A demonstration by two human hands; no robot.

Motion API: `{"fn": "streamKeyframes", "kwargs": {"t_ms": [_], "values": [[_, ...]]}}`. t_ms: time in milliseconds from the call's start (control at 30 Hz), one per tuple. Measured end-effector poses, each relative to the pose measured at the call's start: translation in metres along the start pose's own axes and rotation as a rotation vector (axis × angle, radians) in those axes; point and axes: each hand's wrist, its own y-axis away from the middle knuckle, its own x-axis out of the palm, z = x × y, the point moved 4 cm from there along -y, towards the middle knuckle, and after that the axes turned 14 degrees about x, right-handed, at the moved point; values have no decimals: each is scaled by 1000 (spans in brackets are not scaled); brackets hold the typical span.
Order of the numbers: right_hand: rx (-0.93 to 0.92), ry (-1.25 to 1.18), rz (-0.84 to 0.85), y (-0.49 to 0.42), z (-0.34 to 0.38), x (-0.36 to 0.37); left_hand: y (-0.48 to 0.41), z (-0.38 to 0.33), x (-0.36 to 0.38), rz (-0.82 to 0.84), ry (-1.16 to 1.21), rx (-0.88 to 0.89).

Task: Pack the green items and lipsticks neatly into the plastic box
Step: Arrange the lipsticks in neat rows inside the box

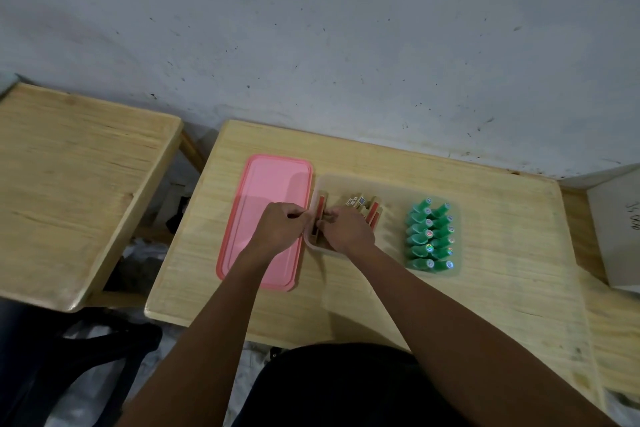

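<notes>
A clear plastic box (391, 180) lies on the wooden table. Several green items (430, 236) stand in two tidy rows at its right end. Boxed lipsticks (372, 210) in beige and red packs sit in its left half. One lipstick pack (320, 210) lies along the box's left wall. My left hand (282, 227) and my right hand (346, 230) meet at that left end, fingers pinched on this pack. My right hand hides part of the lipsticks beneath it.
The pink lid (266, 218) lies flat just left of the box, under my left wrist. A second wooden table (76, 184) stands to the left across a gap. A white carton (616, 229) sits at the right edge. The wall runs behind.
</notes>
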Motion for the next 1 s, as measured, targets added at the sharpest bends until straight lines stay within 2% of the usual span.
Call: {"fn": "streamKeyframes", "kwargs": {"t_ms": [133,233,300,433,600,900,1000], "values": [[-41,94,-32,4,1,-6,0,0,0,-5,-11,1],[2,136,-279,9,-8,-31,1,0,1,-8,-8,-5],[-46,255,-382,5,-14,-42,1,0,1,-7,-14,-1],[-115,425,-311,-6,-18,-45,1,0,1,-17,2,-7],[-208,706,-339,-9,-12,-39,3,-1,2,-25,1,-1],[-457,965,-337,-12,6,-22,6,-2,2,-31,19,7],[-579,1077,-282,-18,12,-25,5,0,2,-31,33,-3]]}}
